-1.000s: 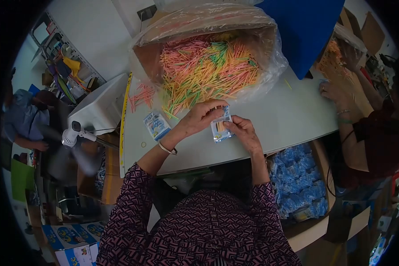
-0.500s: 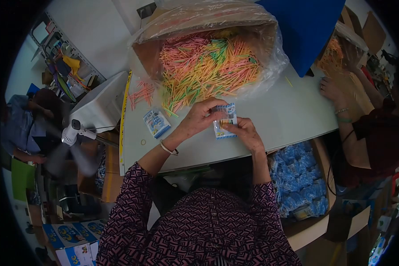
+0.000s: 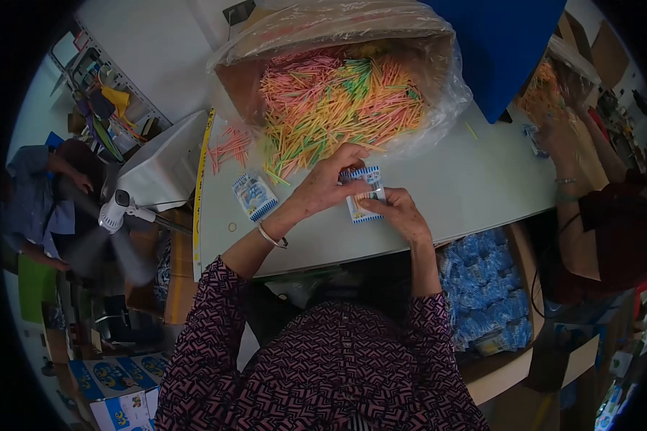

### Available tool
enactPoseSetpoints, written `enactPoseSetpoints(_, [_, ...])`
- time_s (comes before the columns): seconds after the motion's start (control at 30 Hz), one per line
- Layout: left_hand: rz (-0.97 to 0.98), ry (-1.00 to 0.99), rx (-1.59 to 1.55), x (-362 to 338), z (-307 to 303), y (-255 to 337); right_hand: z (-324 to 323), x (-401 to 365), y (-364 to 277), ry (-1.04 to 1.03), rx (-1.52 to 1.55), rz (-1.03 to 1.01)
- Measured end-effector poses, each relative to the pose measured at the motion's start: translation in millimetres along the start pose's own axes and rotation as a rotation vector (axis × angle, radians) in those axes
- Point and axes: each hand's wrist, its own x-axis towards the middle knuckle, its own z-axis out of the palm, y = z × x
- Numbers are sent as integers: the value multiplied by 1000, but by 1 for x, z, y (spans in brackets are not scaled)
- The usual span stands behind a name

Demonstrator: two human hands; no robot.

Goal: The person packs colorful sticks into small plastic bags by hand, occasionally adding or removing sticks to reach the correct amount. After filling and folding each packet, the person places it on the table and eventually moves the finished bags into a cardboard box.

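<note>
Between my hands is a small blue-and-white plastic packet (image 3: 371, 212) with a clear window, tilted slightly over the table. My right hand (image 3: 404, 215) pinches its lower right side, thumb across the front. At its upper left, my left hand (image 3: 327, 185) has its thumb over the front and its fingers curled at the top edge. Whether the top is sealed is hidden by those fingers. Left of my left wrist lie similar blue-and-white packets (image 3: 254, 195). Beyond my hands, a plastic-lined carton (image 3: 241, 86) holds a heap of thin pink, yellow, orange and green sticks (image 3: 345, 108).
Loose pink sticks (image 3: 230, 147) lie beside the carton. A box of blue packets (image 3: 485, 287) stands below the table's right edge. A fan (image 3: 115, 215) is at left. One co-worker's arm (image 3: 564, 158) reaches in at right; another person (image 3: 36, 194) is at far left.
My left hand has shifted slightly, its fingers curling closer over the packet's top. The co-worker's hand at right has drawn back toward the sticks there, with a small packet beside it.
</note>
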Motion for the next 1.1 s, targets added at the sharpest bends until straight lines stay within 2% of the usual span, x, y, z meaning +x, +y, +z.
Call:
enactPoseSetpoints(0.13, [-112, -95, 35, 0, -3, 1, 1, 1, 4, -3, 48, -20])
enactPoseSetpoints(0.23, [-47, -72, 25, 0, -1, -3, 2, -1, 3, 17, 52, -17])
enactPoseSetpoints(0.3, [-25, -69, -142, 1, -3, -5, -3, -2, 7, 91, -61, -9])
enactPoseSetpoints(0.33, [-27, -67, -142, 3, -9, -10, -9, -4, 8, 88, -61, -8])
enactPoseSetpoints(0.4, [15, 15, -74, 4, -32, -21, -23, -10, 5, 211, 6, 33])
enactPoseSetpoints(0.43, [-37, -9, 172, 1, -42, -19, -27, -11, 5, 209, 8, 32])
enactPoseSetpoints(0.47, [-37, -8, 174, -3, -44, -25, -31, -12, 7, 205, 89, 1])
enactPoseSetpoints(0.53, [379, -128, 818, -10, -41, -34, -32, -12, 12, 203, 170, -31])
enactPoseSetpoints(0.57, [383, -130, 817, -13, -37, -39, -31, -11, 15, 219, 137, -27])
enactPoseSetpoints(0.63, [546, -196, 1055, -22, -27, -32, -29, -10, 20, 239, 106, -26])
enactPoseSetpoints(0.77, [626, -192, 1272, -20, -25, -42, -23, -9, 18, 223, 160, -66])
enactPoseSetpoints(0.83, [574, -21, 1105, -4, -27, -52, -25, -9, 17, 241, 182, -100])
enactPoseSetpoints(0.87, [576, -24, 1102, 1, -28, -56, -27, -8, 18, 229, 101, -38])
enactPoseSetpoints(0.93, [37, 70, 277, 18, -26, -29, -26, -11, 6, 220, 22, 29])
enactPoseSetpoints(0.97, [38, 67, 275, 25, -24, -21, -24, -14, -7, 194, -24, 106])
enactPoseSetpoints(1.0, [59, 149, 102, 31, -21, -14, -22, -16, -16, 167, -69, 184])
enactPoseSetpoints(1.03, [78, 232, -72, 35, -19, -7, -21, -15, -12, 168, -67, 187])
enactPoseSetpoints(1.07, [78, 231, -73, 37, -17, 2, -22, -12, -5, 139, -3, 137])
enactPoseSetpoints(1.1, [63, 231, -228, 37, -14, 13, -22, -10, 1, 110, 62, 88])
